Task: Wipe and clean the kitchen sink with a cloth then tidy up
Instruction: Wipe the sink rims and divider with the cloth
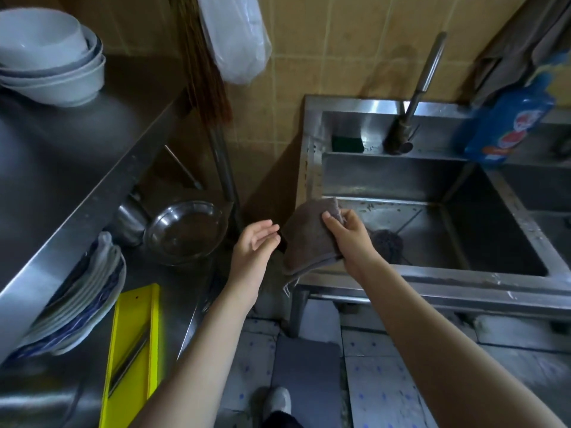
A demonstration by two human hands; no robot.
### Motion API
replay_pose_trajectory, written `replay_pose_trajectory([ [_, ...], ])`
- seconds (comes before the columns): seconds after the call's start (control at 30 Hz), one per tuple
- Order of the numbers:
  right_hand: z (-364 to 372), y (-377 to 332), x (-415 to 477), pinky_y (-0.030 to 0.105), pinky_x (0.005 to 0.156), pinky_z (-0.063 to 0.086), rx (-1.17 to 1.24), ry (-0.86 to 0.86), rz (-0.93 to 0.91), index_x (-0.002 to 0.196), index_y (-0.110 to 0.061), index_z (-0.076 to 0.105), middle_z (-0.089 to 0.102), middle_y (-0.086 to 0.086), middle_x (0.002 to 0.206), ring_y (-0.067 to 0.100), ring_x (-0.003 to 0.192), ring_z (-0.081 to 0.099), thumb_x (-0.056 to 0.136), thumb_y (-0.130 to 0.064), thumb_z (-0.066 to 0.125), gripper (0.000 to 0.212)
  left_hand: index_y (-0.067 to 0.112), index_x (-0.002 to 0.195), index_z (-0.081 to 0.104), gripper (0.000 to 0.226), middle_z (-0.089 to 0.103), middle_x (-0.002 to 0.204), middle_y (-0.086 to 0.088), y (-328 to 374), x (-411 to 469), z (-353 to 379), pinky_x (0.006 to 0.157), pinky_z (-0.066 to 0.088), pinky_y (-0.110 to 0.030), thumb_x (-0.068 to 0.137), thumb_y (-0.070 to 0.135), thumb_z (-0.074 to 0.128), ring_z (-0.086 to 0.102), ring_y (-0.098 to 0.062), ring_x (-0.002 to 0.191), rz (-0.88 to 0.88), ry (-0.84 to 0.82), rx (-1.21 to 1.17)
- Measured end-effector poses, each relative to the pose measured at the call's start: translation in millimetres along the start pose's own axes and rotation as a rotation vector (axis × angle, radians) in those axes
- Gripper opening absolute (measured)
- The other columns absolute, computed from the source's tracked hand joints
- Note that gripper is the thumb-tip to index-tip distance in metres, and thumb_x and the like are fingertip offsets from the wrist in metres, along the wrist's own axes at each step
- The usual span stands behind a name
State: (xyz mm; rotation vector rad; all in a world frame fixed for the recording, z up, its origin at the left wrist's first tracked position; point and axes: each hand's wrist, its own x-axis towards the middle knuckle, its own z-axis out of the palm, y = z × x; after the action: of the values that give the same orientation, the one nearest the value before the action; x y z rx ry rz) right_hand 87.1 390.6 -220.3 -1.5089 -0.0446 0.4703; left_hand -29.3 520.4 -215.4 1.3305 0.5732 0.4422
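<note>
Nearest, low and to the left of the left hand: a flat yellow plastic slicer with a metal blade and a leaning stack of blue-patterned white plates, both on the lower steel shelf. Just left of that hand, a shallow round steel bowl, clear of the work.

Left hand itself: spread and relaxed, palm turned toward the cloth, fingertips just short of its edge, holding nothing. Probably poised to take or fold the free side.

Right hand: pinching a folded grey-brown terry cloth by its upper edge between thumb and fingers, the rest hanging down over the front left corner of the rectangular stainless steel sink. Held up this way most likely to gather it into a pad before wiping. Judged barely into the wiping step.

Beyond the right hand, down in the basin: a dark round mesh scrubber lying on the floor, right in the path of a wipe, so worth lifting out first. Dark specks along the back edge of the basin floor, too small to identify.

Farther off, on the back ledge: a green rectangular sponge straight ahead of the right hand, a tall steel tap to its right, and a blue plastic detergent bottle farther right still. All three in the way of wiping that ledge.
</note>
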Motion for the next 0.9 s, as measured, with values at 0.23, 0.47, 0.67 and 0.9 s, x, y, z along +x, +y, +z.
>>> replay_pose_trajectory([
  [0.23, -28.7, 55.6, 20.1, 0.024, 0.069, 0.036, -0.580, 0.248, 0.090, 0.105, -0.006, 0.051, 0.054, 0.003, 0.091, 0.016, 0.083, 0.051, 0.087, -0.023, 0.063, 0.026, 0.018, 0.106, 0.057, 0.021, 0.063, 0.100, 0.009, -40.7, 34.1, 1.0, 0.075, 0.049, -0.009, 0.088, 0.008, 0.058, 0.058, 0.004, 0.091, -0.118, -0.145, 0.144],
  [0.47, -46.3, 65.3, 10.7, 0.028, 0.072, 0.036, -0.752, 0.319, 0.107, 0.108, -0.004, 0.055, 0.064, 0.016, 0.108, 0.032, 0.101, 0.058, 0.091, -0.023, 0.057, 0.026, 0.026, 0.108, 0.056, 0.020, 0.057, 0.120, 0.004, -85.0, 58.6, 12.9, 0.085, 0.039, -0.023, 0.089, 0.018, 0.058, 0.051, -0.006, 0.103, -0.217, -0.157, 0.316],
  [0.67, -32.6, 55.2, 6.2, 0.024, 0.070, 0.033, -0.840, 0.343, 0.030, 0.110, -0.008, 0.060, 0.067, 0.012, 0.107, 0.029, 0.099, 0.059, 0.090, -0.019, 0.056, 0.023, 0.023, 0.134, 0.042, 0.037, 0.038, 0.144, -0.003, -110.9, 73.9, 19.9, 0.098, 0.034, -0.030, 0.097, 0.021, 0.043, 0.038, -0.020, 0.130, -0.345, -0.238, 0.296],
  [0.9, 31.4, 57.4, 8.1, 0.014, 0.061, 0.032, -0.820, 0.101, -0.018, 0.107, -0.021, 0.066, 0.070, 0.003, 0.100, 0.019, 0.087, 0.062, 0.087, -0.013, 0.054, 0.024, 0.024, 0.131, 0.044, 0.034, 0.053, 0.128, 0.000, -116.0, 73.4, 21.2, 0.086, 0.044, -0.021, 0.101, 0.020, 0.032, 0.053, -0.009, 0.110, -0.340, -0.268, 0.159],
])
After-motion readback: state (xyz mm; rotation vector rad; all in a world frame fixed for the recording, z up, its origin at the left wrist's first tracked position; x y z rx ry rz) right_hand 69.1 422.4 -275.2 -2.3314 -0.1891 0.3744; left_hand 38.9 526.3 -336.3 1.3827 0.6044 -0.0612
